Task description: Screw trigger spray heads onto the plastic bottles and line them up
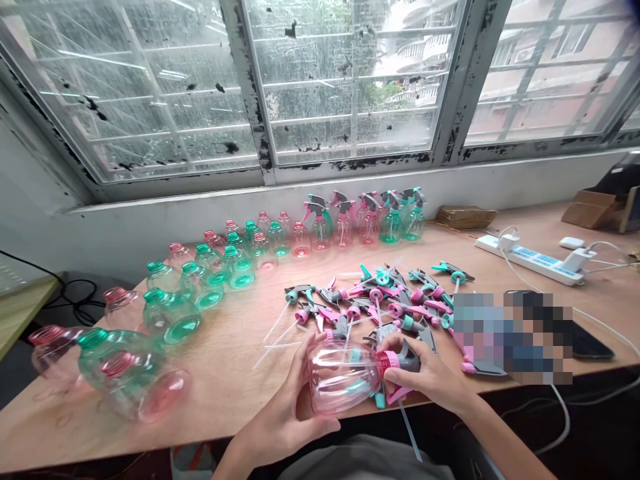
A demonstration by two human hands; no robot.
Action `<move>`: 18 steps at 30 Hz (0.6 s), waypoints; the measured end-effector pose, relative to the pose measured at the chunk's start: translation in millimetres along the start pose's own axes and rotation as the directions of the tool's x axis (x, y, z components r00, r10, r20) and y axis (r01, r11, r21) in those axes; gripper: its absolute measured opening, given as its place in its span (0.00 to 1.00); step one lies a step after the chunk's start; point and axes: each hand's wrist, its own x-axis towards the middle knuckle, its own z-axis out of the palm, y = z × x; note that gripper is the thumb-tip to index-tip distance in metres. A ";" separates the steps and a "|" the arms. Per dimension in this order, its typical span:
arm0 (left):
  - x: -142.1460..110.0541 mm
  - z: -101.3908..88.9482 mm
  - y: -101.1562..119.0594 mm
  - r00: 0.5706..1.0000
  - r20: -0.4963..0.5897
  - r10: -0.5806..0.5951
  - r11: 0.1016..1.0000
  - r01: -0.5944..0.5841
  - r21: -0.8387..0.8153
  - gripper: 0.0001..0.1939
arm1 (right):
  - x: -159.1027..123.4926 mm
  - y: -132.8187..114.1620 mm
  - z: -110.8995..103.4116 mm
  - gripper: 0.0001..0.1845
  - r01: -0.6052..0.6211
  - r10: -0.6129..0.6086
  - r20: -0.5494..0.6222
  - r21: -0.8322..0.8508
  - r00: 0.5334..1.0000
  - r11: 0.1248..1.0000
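Observation:
My left hand [287,407] is wrapped round the base end of a clear pink bottle [340,380], which lies on its side above the table's front edge. At the bottle's neck, my right hand [430,373] grips a pink and grey spray head [400,360]. The spray head's collar meets the red threaded neck; how far it is screwed on I cannot tell. Just beyond my hands lies a heap of loose spray heads [377,297] in pink, teal and grey, several with thin white tubes sticking out.
Open pink and green bottles [173,317] stand in rows at the left. Several bottles with spray heads fitted [370,223] line the back wall. A white power strip [530,260], a brown package [465,217] and a dark phone-like slab [585,340] lie at the right, with cables around.

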 end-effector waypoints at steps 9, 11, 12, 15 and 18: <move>0.4 3.1 2.4 1.000 -0.028 0.012 1.000 -0.012 0.011 0.46 | -0.2 -1.4 1.3 0.15 -0.040 0.040 -0.001 0.055 0.999 0.998; 1.1 4.5 0.4 0.998 -0.064 -0.019 1.000 0.019 -0.009 0.44 | 0.0 -2.1 2.0 0.16 -0.065 0.064 0.011 0.102 0.998 0.993; 1.5 4.9 -0.8 0.996 -0.082 -0.035 0.999 0.034 -0.014 0.44 | 0.1 -2.4 2.3 0.16 -0.075 0.074 0.013 0.119 0.997 0.990; 2.1 5.0 -4.5 0.993 -0.101 -0.063 0.998 0.060 -0.028 0.44 | 0.3 -2.9 2.6 0.17 -0.073 0.074 -0.005 0.112 0.997 0.991; 1.7 4.2 -6.0 0.992 -0.120 -0.048 0.999 0.051 0.018 0.44 | 0.0 -1.9 2.0 0.16 -0.033 0.034 -0.018 0.057 0.999 0.998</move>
